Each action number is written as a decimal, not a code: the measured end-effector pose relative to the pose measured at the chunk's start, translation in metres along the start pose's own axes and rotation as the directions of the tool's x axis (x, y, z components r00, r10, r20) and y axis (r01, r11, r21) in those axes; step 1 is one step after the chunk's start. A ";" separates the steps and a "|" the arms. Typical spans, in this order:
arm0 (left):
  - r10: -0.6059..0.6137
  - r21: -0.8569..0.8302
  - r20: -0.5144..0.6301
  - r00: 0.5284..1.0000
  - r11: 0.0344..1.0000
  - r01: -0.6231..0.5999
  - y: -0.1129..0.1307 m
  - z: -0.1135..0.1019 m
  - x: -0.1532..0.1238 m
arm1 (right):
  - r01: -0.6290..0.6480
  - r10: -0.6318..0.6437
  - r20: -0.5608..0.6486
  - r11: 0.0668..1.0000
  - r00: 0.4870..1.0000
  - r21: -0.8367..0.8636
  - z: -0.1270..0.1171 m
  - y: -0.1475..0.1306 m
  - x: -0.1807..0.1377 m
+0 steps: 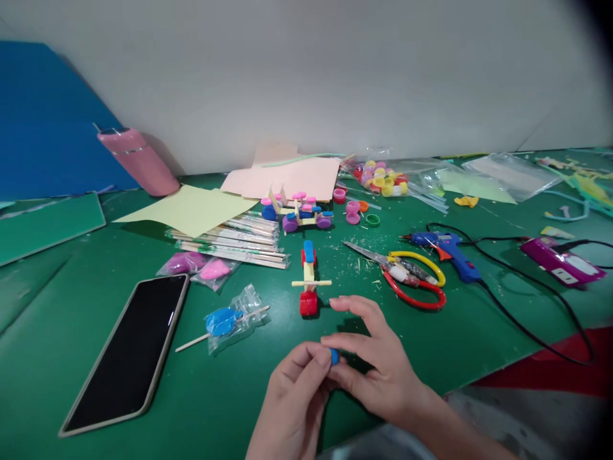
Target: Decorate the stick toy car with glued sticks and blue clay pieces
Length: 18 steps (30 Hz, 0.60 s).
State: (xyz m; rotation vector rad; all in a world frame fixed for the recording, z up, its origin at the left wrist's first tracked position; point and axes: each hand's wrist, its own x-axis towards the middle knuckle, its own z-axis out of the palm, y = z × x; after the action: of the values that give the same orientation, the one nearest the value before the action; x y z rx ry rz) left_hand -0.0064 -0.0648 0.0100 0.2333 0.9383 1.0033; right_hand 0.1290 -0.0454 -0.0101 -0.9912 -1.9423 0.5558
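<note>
Between the fingertips of both hands is a small lump of blue modelling clay. My left hand pinches it with thumb and forefinger. My right hand closes on its other side with thumb and forefinger, its other fingers raised. Just beyond them stands a small toy vehicle made of pale sticks, with red wheels, a blue clay piece on top and a stick across it. To the left, a packet of blue clay lies in clear plastic, with a thin wooden stick by it.
A phone lies at left; a pink bottle leans behind. Wrapped sticks, finished toy vehicles and a bag of bottle caps sit farther back. Scissors and a corded glue gun are at right.
</note>
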 end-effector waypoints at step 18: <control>0.037 0.131 -0.051 0.998 0.991 -0.030 -0.002 -0.002 0.007 | -0.006 0.007 0.045 1.000 0.999 -0.010 0.001 0.001 -0.002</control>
State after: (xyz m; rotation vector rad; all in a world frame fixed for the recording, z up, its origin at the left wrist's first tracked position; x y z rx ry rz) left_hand -0.0055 -0.0607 0.0035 0.3343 1.0528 0.9843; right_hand 0.1290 -0.0464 -0.0128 -0.9993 -1.9834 0.5772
